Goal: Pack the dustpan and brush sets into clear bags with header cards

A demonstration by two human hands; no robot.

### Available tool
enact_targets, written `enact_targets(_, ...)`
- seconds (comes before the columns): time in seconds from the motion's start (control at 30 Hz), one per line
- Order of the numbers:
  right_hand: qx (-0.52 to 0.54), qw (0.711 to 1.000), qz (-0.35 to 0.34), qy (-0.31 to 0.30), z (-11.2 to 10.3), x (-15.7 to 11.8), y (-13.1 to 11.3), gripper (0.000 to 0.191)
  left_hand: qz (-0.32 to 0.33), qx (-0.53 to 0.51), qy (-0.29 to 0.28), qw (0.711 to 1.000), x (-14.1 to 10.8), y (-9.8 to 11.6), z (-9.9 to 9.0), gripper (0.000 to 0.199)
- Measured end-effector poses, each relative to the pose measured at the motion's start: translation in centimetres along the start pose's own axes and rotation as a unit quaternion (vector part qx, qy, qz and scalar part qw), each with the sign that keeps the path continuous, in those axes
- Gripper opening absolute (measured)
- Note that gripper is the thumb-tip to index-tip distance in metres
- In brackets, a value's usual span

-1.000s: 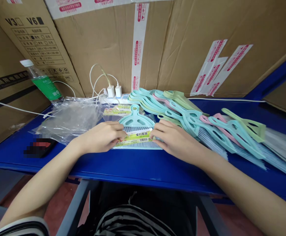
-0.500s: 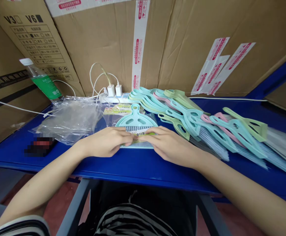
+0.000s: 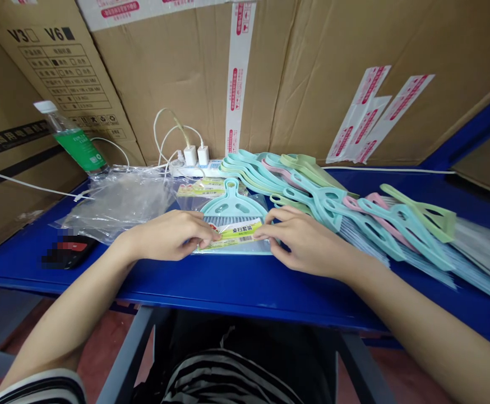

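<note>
Dustpan set [image 3: 233,209] lies flat on the blue surface [image 3: 152,286], green label card [image 3: 239,233] across it. Left hand [image 3: 167,235] and right hand [image 3: 304,238] pinch the card's opposite ends.

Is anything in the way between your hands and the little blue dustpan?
Only the green-and-white label card, which lies across the teal dustpan. The left hand and right hand touch the card's two ends. Nothing else visible stands between them.

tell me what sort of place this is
Probably a packing station in a small warehouse or workshop: a blue workbench piled with pastel dustpan-and-brush sets, clear plastic bags, and large cardboard cartons standing behind.
</note>
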State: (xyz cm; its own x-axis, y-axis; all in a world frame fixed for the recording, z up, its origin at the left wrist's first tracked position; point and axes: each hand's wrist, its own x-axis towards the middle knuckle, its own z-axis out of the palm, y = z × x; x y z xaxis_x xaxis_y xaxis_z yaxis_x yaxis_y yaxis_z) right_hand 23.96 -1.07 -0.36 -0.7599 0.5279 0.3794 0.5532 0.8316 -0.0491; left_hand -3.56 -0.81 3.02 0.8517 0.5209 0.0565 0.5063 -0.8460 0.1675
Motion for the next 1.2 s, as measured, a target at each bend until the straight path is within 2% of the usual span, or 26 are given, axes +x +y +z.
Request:
enact_targets(0.1, 0.002, 1.0, 0.001, -0.005, -0.4, -0.1, 0.4, 0.03, -0.006, -0.031, -0.031, 0.999, -0.4, -0.6, -0.3, 0.03)
enact_targets(0.3, 0.015, 1.0, 0.007, -0.014, -1.0, -0.3, 1.3, 0.029, -0.038, -0.044, -0.031, 0.998, -1.2, -1.8, -0.9, 0.03)
enact_targets(0.5, 0.016, 1.0, 0.011, -0.014, -1.2, -0.3, 1.3, 0.029, -0.068, -0.056, -0.045, 0.995, -1.4, -2.0, -1.2, 0.027)
enact_targets(0.73, 0.1, 0.994, 0.031, -0.035, -1.2, -0.1, 1.4, 0.024, -0.085, -0.096, -0.037, 0.991, -0.8, -1.8, -1.1, 0.022)
enact_targets(0.97, 0.116, 0.989, 0.062, -0.064, 0.0, 0.1, 1.4, 0.024, -0.098, 0.037, -0.011, 0.994, 0.4, -1.5, 0.7, 0.019)
enact_targets(1.07, 0.092, 0.985, 0.129, -0.074, -0.1, 0.0, 1.3, 0.021, -0.151, 0.09, -0.024, 0.984, 0.5, -1.3, 0.8, 0.019)
enact_targets(1.2, 0.115, 0.962, 0.203, -0.142, -0.2, 0.0, 1.3, 0.033, -0.236, 0.121, -0.043, 0.963, 0.3, -1.5, 0.5, 0.025)
